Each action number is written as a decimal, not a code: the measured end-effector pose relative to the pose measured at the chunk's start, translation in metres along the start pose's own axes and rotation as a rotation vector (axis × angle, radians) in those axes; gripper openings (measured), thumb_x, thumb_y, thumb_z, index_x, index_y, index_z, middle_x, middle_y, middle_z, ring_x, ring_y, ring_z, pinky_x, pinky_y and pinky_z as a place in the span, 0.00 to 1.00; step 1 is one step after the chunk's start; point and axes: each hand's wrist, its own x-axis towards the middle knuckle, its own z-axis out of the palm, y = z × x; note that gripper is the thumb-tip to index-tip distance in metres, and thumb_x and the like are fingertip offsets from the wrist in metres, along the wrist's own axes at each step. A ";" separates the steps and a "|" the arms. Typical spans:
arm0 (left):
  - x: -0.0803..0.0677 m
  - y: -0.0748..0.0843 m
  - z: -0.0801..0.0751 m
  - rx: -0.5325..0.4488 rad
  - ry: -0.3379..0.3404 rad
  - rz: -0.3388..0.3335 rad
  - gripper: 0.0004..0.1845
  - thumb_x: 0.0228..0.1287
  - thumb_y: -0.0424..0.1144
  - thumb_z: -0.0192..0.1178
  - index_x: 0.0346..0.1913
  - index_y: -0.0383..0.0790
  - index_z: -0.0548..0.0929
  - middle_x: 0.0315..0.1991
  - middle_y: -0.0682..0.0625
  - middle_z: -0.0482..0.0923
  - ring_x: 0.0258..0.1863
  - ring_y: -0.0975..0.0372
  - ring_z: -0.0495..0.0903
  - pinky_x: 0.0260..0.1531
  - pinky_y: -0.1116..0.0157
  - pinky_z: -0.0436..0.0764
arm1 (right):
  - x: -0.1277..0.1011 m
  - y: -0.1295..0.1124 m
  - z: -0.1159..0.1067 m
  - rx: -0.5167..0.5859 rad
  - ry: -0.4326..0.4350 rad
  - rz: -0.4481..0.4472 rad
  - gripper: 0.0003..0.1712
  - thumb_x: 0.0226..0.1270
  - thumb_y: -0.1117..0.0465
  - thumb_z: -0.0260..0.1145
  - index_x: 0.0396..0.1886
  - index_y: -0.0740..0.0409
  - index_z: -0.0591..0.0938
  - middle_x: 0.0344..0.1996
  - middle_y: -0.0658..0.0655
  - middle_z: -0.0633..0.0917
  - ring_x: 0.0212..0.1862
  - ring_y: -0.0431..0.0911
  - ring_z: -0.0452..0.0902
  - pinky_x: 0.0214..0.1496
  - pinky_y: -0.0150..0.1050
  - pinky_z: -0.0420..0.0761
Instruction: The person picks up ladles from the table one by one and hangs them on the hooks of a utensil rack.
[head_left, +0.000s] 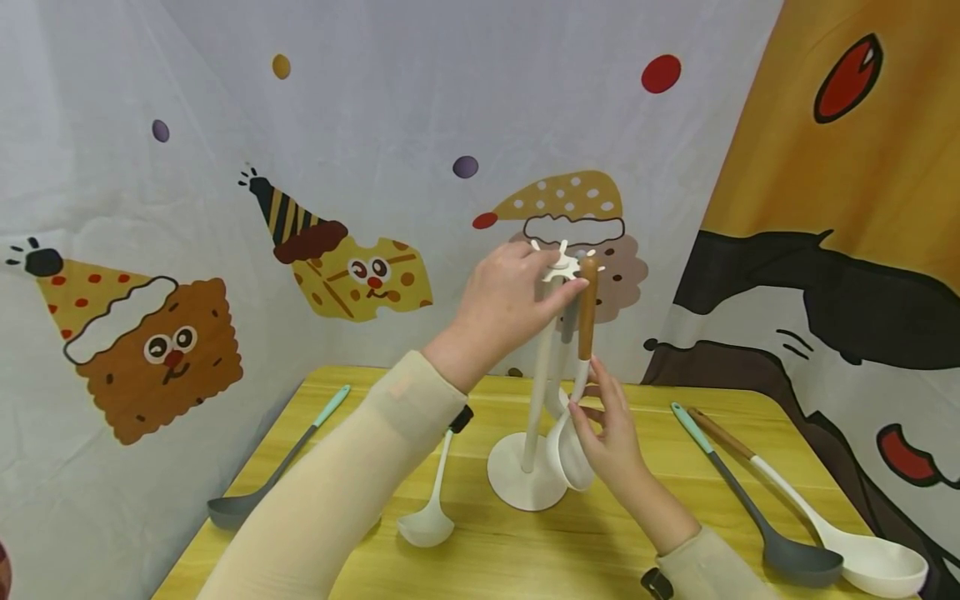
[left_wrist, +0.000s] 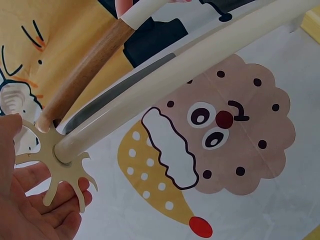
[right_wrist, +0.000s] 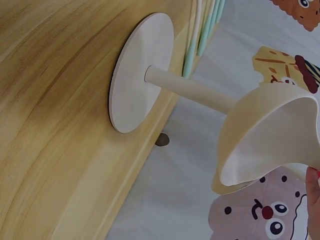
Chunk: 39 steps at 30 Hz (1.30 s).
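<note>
A white utensil stand [head_left: 535, 392] rises from its round base, with a crown of hooks [left_wrist: 62, 172] on top. My left hand [head_left: 504, 292] holds that crown, fingers curled behind the hooks and thumb beside a wooden handle. The handle belongs to a white ladle [head_left: 576, 454], which is upright on the stand's right side with its handle end at a hook. My right hand [head_left: 611, 421] pinches this ladle's neck just above the bowl. Behind it a grey-handled utensil [left_wrist: 115, 92] hangs from the stand, partly hidden by the pole.
On the wooden table [head_left: 600, 558], a grey ladle with a mint handle [head_left: 243, 508] lies at left. Nearer the stand is a white ladle [head_left: 426, 525]. At right lie another grey ladle [head_left: 798, 560] and a white, wooden-handled one [head_left: 885, 562]. A printed cloth [head_left: 375, 100] hangs behind.
</note>
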 end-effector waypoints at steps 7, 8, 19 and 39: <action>0.000 0.000 0.001 0.005 0.003 0.004 0.29 0.74 0.60 0.61 0.64 0.41 0.86 0.46 0.47 0.86 0.44 0.57 0.81 0.50 0.60 0.84 | -0.001 0.002 -0.001 0.004 -0.022 0.030 0.49 0.64 0.84 0.65 0.82 0.61 0.60 0.58 0.71 0.76 0.55 0.31 0.74 0.52 0.18 0.79; 0.000 0.000 0.001 0.003 0.004 0.003 0.29 0.74 0.60 0.61 0.64 0.41 0.86 0.46 0.47 0.86 0.44 0.57 0.81 0.50 0.60 0.84 | -0.002 0.003 -0.002 0.009 -0.026 0.029 0.49 0.64 0.84 0.65 0.82 0.61 0.60 0.58 0.70 0.76 0.54 0.32 0.74 0.52 0.18 0.80; 0.001 0.000 0.003 0.012 0.012 0.011 0.29 0.75 0.60 0.61 0.65 0.41 0.85 0.47 0.46 0.86 0.45 0.56 0.82 0.51 0.60 0.84 | -0.012 0.019 -0.013 0.036 -0.057 0.055 0.46 0.64 0.85 0.63 0.80 0.63 0.63 0.56 0.68 0.76 0.52 0.39 0.76 0.54 0.17 0.78; 0.004 -0.006 0.003 -0.034 -0.008 0.045 0.27 0.75 0.58 0.61 0.62 0.40 0.86 0.54 0.46 0.84 0.54 0.55 0.81 0.60 0.58 0.80 | -0.036 0.050 -0.074 -0.198 -0.240 0.213 0.45 0.71 0.76 0.65 0.83 0.55 0.62 0.60 0.65 0.74 0.52 0.29 0.64 0.47 0.26 0.77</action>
